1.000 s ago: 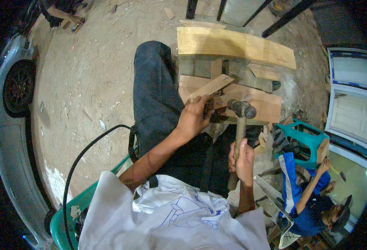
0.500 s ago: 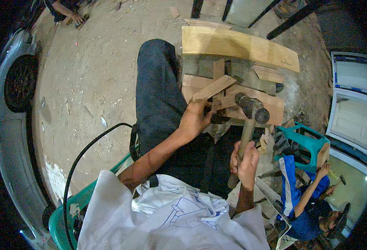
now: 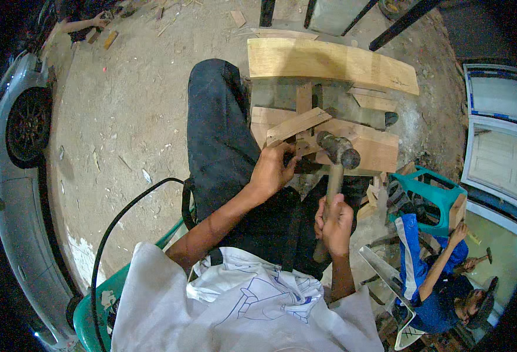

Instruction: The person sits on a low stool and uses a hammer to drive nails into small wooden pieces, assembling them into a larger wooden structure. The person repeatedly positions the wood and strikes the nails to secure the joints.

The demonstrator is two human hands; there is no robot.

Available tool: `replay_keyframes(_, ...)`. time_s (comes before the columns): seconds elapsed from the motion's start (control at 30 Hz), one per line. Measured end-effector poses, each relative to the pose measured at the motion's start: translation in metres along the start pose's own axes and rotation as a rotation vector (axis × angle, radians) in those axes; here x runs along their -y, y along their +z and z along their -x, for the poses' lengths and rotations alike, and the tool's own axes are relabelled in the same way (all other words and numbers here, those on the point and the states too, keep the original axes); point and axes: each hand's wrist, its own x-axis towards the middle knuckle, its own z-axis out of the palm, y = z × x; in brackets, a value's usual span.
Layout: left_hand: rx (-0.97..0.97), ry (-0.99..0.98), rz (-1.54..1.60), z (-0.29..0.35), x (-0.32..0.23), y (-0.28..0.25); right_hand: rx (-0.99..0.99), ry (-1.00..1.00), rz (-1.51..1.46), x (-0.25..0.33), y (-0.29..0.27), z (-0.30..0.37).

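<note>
My right hand point(image 3: 336, 222) is wrapped round the wooden handle of a hammer point(image 3: 334, 188). Its dark, worn metal head hangs just above the joined wood pieces, to the right of my other hand. At the near end of a short wooden strip point(image 3: 298, 126), my left hand point(image 3: 273, 169) has its fingers closed. This strip lies slantwise across another upright wood piece point(image 3: 304, 98). Both rest over a wide pale board point(image 3: 381, 144) in front of my knees. Whether my left fingertips also pinch a nail is too small to tell.
A long yellowish plank point(image 3: 329, 61) lies beyond the work. A teal plastic stool point(image 3: 431, 196) stands at right, where another person point(image 3: 446, 299) holds a wood piece and a small hammer. Another person's arm point(image 3: 82, 24) shows at far left, above a parked car point(image 3: 24, 199).
The hammer and my right hand have shifted left, nearer my left hand, which keeps its hold. At far left, the other person's hand has moved away from a small wood block.
</note>
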Motion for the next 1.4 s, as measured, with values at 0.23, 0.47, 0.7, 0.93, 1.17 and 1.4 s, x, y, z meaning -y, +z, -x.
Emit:
replay_keyframes(0.23,-0.007,0.007,0.028,0.000,-0.005,-0.006,-0.006,-0.051,0.193,-0.007,0.010,-0.018)
replay_keyframes(0.47,0.020,-0.018,0.045,-0.004,-0.004,-0.002,-0.045,-0.059,0.279,-0.032,0.016,-0.020)
replay_keyframes(0.7,-0.013,-0.069,0.013,-0.005,-0.007,-0.003,-0.086,-0.046,0.123,0.009,0.013,0.002)
replay_keyframes(0.93,0.014,-0.105,0.144,-0.008,-0.007,-0.005,-0.082,-0.130,0.411,-0.036,0.014,-0.032)
replay_keyframes(1.17,-0.018,-0.031,-0.062,-0.003,-0.002,-0.003,-0.164,-0.334,0.415,-0.007,0.015,-0.009)
replay_keyframes(1.4,-0.051,-0.052,0.026,-0.002,-0.009,-0.004,-0.068,-0.315,0.616,-0.071,0.015,-0.025)
